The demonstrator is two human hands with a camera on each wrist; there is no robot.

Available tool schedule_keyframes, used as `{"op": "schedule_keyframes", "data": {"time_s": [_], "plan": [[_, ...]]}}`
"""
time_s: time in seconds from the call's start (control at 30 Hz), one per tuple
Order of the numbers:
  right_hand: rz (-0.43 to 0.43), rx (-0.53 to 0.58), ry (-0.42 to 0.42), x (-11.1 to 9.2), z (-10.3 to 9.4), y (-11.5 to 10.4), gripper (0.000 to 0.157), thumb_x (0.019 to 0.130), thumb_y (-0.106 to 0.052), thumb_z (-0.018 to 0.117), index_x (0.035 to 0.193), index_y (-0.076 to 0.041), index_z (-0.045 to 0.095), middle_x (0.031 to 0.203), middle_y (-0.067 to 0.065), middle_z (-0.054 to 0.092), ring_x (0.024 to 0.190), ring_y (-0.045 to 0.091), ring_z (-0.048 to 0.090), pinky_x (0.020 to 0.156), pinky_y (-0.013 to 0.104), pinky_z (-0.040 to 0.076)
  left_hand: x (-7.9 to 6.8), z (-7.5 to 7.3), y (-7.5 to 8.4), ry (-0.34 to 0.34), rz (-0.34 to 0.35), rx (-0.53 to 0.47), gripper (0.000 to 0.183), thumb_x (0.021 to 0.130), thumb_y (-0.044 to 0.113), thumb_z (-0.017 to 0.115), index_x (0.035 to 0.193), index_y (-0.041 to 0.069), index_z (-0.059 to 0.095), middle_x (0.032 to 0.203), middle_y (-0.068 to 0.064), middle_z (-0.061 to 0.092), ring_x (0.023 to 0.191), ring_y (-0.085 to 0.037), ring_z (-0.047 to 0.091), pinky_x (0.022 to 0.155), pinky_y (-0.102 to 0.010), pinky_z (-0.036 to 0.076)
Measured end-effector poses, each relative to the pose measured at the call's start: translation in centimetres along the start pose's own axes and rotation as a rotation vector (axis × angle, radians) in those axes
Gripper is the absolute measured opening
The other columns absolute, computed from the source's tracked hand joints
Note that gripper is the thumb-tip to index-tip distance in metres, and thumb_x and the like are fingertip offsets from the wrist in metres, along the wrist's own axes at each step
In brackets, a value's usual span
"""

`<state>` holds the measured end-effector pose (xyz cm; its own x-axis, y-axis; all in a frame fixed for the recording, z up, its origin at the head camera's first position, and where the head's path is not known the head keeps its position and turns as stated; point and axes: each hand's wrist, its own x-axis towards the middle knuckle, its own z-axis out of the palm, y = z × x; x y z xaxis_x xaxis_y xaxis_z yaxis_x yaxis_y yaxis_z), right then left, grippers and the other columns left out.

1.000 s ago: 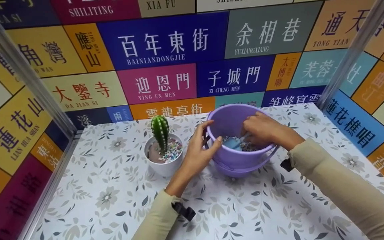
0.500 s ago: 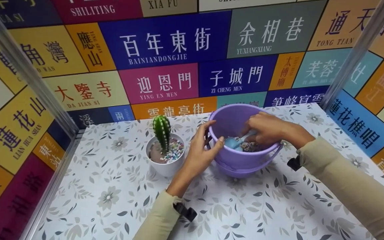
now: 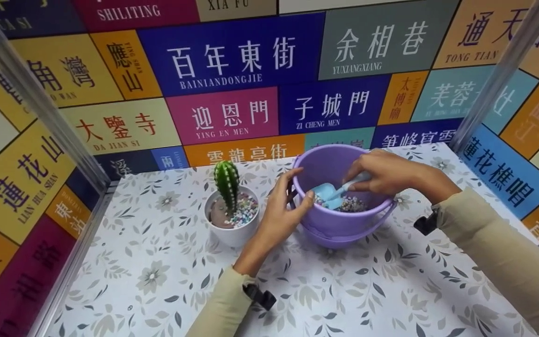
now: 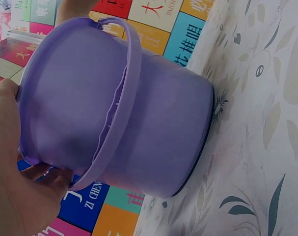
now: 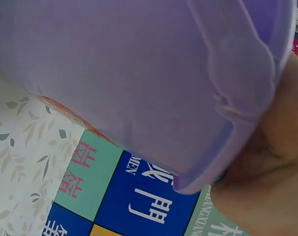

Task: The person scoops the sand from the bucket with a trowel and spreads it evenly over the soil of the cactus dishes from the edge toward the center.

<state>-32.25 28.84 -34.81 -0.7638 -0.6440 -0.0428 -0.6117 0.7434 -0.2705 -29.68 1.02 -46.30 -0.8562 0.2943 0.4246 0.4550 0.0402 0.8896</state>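
Right fingers [image 3: 357, 166] round blue scoop [image 3: 327, 192]

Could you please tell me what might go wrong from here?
The scoop, held inside the bucket by the right hand, could knock the wall and scatter pebbles.
The bucket might tip if the left hand loses its hold.
The potted cactus stands close beside the left hand and could get bumped.

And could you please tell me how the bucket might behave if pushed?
The bucket may tip if pushed high, since it is wider at the top than at the base. The gravel, lying low inside, probably steadies it somewhat. The handle, hanging against its side, would likely swing.
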Motion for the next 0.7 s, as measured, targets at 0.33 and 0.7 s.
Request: {"op": "schedule_keyframes", "data": {"time_s": [0.33,0.7], "plan": [[0.000,0.130,0.048,-1.3,-0.5,0.7,0.024,0.101,-0.020,0.077,0.123,-0.010,0.082,0.121,0.010,0.081,0.120,0.036,0.073,0.103,0.057,0.060,0.0,0.1,0.2,0.009,0.003,0.007,0.068,0.102,0.033,0.074,0.160,0.014,0.045,0.168,-0.010,0.044,0.159,-0.020,0.043,0.125,-0.029,0.042],[0.008,0.116,0.117,-2.0,-0.2,1.1,0.023,0.102,-0.020,0.076,0.123,-0.013,0.082,0.120,0.009,0.081,0.114,0.031,0.074,0.097,0.051,0.063,-0.2,0.0,0.1,0.017,-0.010,0.029,0.074,0.101,0.038,0.076,0.165,0.017,0.043,0.169,-0.008,0.044,0.157,-0.023,0.047,0.122,-0.028,0.044]]}}
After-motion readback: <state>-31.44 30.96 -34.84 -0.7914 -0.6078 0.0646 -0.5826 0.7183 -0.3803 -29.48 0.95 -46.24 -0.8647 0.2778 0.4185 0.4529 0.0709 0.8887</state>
